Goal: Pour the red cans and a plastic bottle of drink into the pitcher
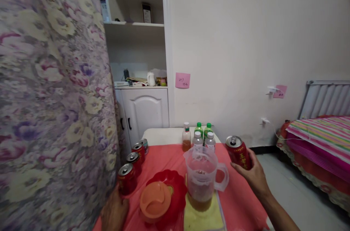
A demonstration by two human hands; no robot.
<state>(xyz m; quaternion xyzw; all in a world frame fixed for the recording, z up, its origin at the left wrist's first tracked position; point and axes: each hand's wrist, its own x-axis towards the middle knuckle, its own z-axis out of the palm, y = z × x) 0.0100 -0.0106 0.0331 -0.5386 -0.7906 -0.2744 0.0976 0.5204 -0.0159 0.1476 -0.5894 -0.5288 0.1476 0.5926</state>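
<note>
Well apart, both hands [255,175], a red can [237,153] in the right.

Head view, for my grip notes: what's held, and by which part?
The right hand holds a red can by its side, below the rim; whether the left hand grips anything cannot be told.

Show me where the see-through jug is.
In the head view, the jug stands low, just right of centre, on the yellow cloth, between the red dish and the can in the right hand.
</note>
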